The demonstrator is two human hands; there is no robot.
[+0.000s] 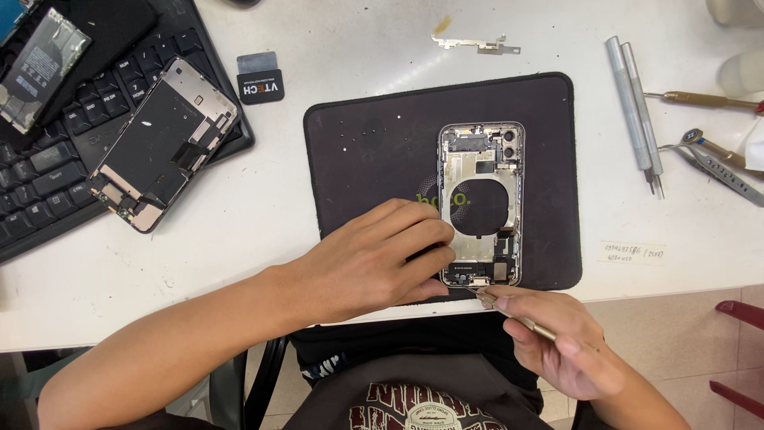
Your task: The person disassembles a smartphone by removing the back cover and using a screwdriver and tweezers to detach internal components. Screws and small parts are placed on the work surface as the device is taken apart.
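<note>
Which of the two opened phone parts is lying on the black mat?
The silver phone housing with the round black coil, steadied by the left hand. The detached screen assembly lies tilted on the black keyboard.

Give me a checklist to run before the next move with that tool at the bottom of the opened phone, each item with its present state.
1. Left hand steadies the opened phone housing at its lower left edge: ok.
2. Housing lies flat, fully on the black mat: ok.
3. Right hand holds the thin metal tool in a pinch grip: ok.
4. Tool tip sits at the housing's bottom edge: ok; the exact part it touches: cannot tell.
5. Small loose specks lie on the mat near the housing: not ok.
6. Spare screwdrivers lie on the table at the right: ok.
</note>
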